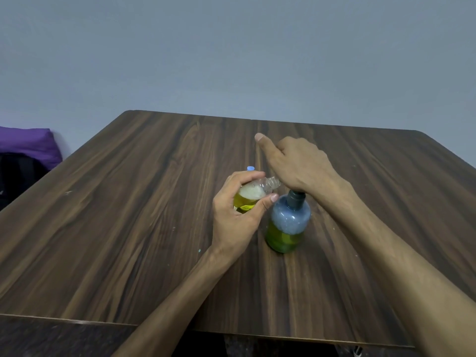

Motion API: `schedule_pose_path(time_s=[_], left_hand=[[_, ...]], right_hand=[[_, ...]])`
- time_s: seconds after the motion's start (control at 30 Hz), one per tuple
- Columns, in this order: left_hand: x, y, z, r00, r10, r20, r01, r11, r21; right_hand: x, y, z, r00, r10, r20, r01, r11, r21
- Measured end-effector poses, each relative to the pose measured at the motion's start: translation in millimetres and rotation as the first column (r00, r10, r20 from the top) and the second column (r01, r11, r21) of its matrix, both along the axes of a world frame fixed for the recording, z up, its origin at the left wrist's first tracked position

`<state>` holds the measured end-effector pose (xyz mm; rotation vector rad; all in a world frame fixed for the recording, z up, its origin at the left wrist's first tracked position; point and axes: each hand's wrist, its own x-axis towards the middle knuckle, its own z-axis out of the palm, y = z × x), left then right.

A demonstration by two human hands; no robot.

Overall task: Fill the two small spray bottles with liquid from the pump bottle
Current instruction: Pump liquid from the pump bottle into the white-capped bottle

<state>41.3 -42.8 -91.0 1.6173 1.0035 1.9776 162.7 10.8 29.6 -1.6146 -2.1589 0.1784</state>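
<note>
The bench (154,202) looks like dark wood-grain laminate, smooth with a dull sheen; the small spray bottle (253,193) is clear glossy plastic; the pump bottle (288,225) is translucent bluish plastic with a matt dark pump collar (296,199); a purple cloth (28,143) looks soft and matt

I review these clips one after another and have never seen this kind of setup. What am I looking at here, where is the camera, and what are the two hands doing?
There is no machine: a person works with bare hands, and the single picture comes from a wide-angle camera on their head, looking forward and down. The dark wood-grain table carries a round clear pump bottle with a dark pump top, partly filled with green-yellow liquid and foam. The right hand presses down on that pump. The left hand holds a small clear plastic spray bottle, uncapped and tilted, its open neck held up near the pump; it already contains yellow liquid and foam. A small light-blue piece shows behind the left hand; what it is I cannot tell.
</note>
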Motion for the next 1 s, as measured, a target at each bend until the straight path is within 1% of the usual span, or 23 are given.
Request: schedule_pose_path(time_s=[0.07, 0.2, 0.33, 0.47, 0.5, 0.6, 0.63, 0.7, 0.77, 0.8, 0.9, 1.0], left_hand=[[-0.5, 0.1, -1.4, 1.0, -0.008, -0.003, 0.008, 1.0, -0.002], [-0.3, -0.9, 1.0, 1.0, 0.009, -0.004, -0.009, 1.0, 0.009], [-0.3, 1.4, -2.2, 1.0, 0.005, 0.012, -0.005, 1.0, -0.015], [-0.1, -0.9, 0.4, 1.0, 0.011, 0.008, -0.011, 1.0, -0.003], [0.4, -1.0, 1.1, 1.0, 0.01, 0.007, -0.01, 1.0, -0.002], [0.8, 0.6, -1.1, 1.0, -0.008, 0.007, 0.008, 1.0, -0.011], [0.7, 1.1, -2.0, 1.0, -0.013, 0.007, 0.013, 1.0, -0.014], [0.0, 0.9, -2.6, 1.0, -0.007, 0.009, 0.007, 1.0, -0.015], [0.5, -0.3, -0.6, 1.0, 0.005, 0.013, -0.005, 1.0, -0.005], [0.6, -0.3, -0.4, 1.0, 0.001, 0.01, -0.001, 1.0, -0.006], [0.6, 0.8, -2.0, 1.0, -0.012, 0.0, 0.012, 1.0, -0.005], [-0.1, 0.6, -1.7, 1.0, -0.004, 0.001, 0.004, 1.0, 0.002]], right_hand=[[0.9, 1.6, -3.9, 1.0, -0.001, 0.03, 0.001, 1.0, -0.025], [2.2, 2.0, 2.9, 1.0, 0.01, -0.014, -0.01, 0.999, 0.053], [-0.1, 1.4, -3.6, 0.997, -0.006, 0.073, 0.007, 1.0, -0.011], [1.6, 1.5, 5.9, 1.0, 0.016, 0.008, -0.017, 0.998, 0.058], [2.4, 2.4, 5.1, 1.0, 0.014, -0.003, -0.014, 0.998, 0.055], [1.8, 3.2, -5.1, 1.0, -0.004, 0.026, 0.005, 0.999, -0.043], [1.2, 3.6, -6.3, 0.999, 0.001, 0.036, 0.001, 0.999, -0.054], [0.8, 2.7, -2.7, 1.0, 0.012, 0.01, -0.012, 1.0, -0.021], [2.2, 2.0, 3.5, 1.0, 0.013, -0.027, -0.012, 0.999, 0.049], [2.2, 1.9, 3.7, 0.999, 0.013, -0.035, -0.011, 0.998, 0.055], [-0.1, 0.0, -2.2, 1.0, 0.003, 0.017, -0.003, 1.0, -0.01], [-0.1, 1.0, 2.5, 1.0, 0.01, 0.02, -0.01, 1.0, 0.005]])
